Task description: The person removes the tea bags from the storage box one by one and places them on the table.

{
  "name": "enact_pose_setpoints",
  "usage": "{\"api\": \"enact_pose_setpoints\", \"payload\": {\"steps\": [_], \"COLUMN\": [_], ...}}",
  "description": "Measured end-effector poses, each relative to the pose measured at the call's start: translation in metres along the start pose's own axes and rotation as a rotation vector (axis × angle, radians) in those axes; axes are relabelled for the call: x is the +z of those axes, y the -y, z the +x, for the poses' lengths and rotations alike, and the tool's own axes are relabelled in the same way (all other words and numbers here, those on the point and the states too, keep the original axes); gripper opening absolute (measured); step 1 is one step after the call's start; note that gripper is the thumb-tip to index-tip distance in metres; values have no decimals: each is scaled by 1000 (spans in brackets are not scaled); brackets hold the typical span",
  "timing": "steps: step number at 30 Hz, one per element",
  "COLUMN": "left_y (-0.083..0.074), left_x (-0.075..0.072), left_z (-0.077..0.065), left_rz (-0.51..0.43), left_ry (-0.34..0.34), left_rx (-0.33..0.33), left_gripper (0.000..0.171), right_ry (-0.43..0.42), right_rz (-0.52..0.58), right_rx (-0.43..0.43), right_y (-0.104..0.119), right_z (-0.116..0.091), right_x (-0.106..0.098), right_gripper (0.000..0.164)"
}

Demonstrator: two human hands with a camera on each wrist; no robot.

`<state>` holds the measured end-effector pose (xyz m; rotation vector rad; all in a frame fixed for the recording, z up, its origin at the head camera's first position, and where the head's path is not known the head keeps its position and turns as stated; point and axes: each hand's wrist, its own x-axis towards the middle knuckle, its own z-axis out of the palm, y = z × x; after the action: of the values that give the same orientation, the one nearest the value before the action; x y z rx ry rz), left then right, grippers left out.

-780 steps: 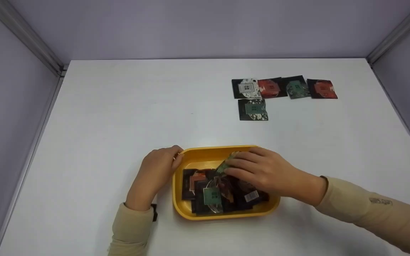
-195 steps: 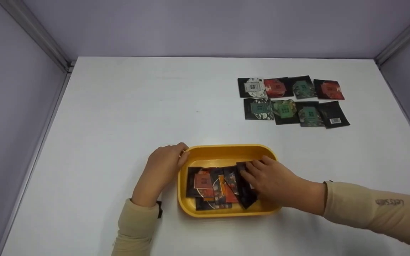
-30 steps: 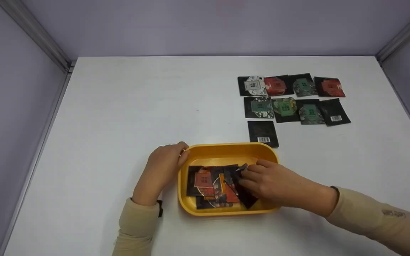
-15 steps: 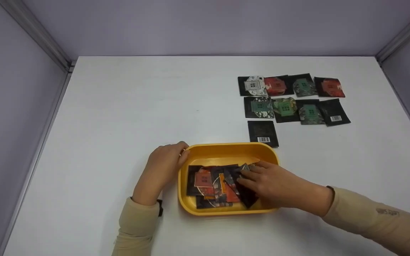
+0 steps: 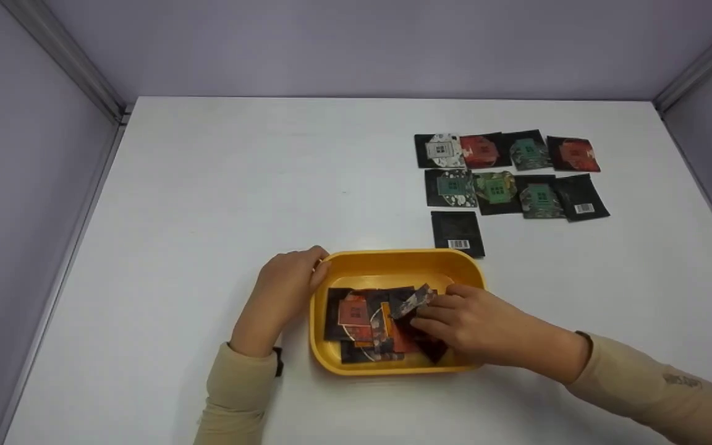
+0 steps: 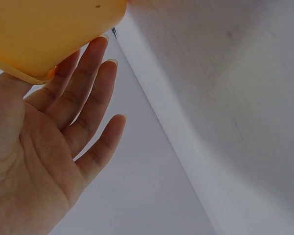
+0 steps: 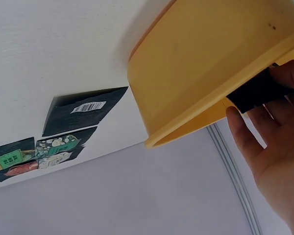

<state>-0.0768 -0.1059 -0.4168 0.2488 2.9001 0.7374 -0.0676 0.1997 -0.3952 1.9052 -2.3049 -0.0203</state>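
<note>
My left hand [image 5: 285, 287] grips the rim of a yellow plastic tray [image 5: 387, 254] at its far left corner; the left wrist view shows the thumb and some fingers about the tray's edge [image 6: 44, 39]. Inside the tray, my right hand [image 5: 470, 321] pinches a dark sachet [image 5: 415, 301], whose patterned end tilts up. The right wrist view shows this black sachet [image 7: 257, 90] between thumb and fingers, just behind the tray wall. Several flat square sachets, among them a red-labelled one [image 5: 354, 313], overlap in the tray's left and middle. My right hand hides part of the pile.
Beyond the tray, several sachets lie in two rows at the far right, including a white-patterned one [image 5: 441, 151] and a black one with a barcode [image 5: 581, 198]. Another black barcode sachet [image 5: 457, 232] lies singly, close to the tray's far rim. Walls enclose the white table [image 5: 207, 185].
Since the oldest frame, several sachets have joined those on the table and the tray's pile has shrunk. In the last half second, the right hand's sachet has tipped up. The left hand stays put.
</note>
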Motion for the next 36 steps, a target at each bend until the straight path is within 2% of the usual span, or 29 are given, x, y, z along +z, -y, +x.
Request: {"api": "enact_pose_setpoints", "payload": {"steps": [3, 11, 14, 15, 16, 18, 19, 28, 36], "left_y": [-1, 0, 0, 1, 1, 0, 0, 1, 2], "left_x": [0, -1, -1, -1, -1, -1, -1, -1, 1], "left_z": [0, 0, 0, 0, 0, 0, 0, 0, 0], "left_rz": [-3, 4, 8, 9, 9, 7, 6, 6, -1], "left_ry": [7, 13, 10, 11, 12, 15, 16, 12, -4], "left_rx": [-12, -10, -6, -5, -5, -7, -7, 3, 12], "left_gripper": [27, 27, 27, 27, 27, 27, 27, 27, 26], "right_ry": [-47, -128, -193, -218, -240, -275, -283, -393, -420], "right_rz": [8, 62, 44, 37, 32, 23, 25, -19, -52], "right_rx": [10, 85, 112, 123, 137, 174, 199, 403, 538], "right_y": [2, 6, 5, 5, 4, 3, 2, -8, -20], "right_z": [-3, -12, -16, -17, -18, -21, -22, -40, -56], "right_x": [-2, -13, -18, -20, -21, -23, -25, -27, -21], "right_gripper": [39, 49, 25, 24, 29, 46, 47, 37, 35]}}
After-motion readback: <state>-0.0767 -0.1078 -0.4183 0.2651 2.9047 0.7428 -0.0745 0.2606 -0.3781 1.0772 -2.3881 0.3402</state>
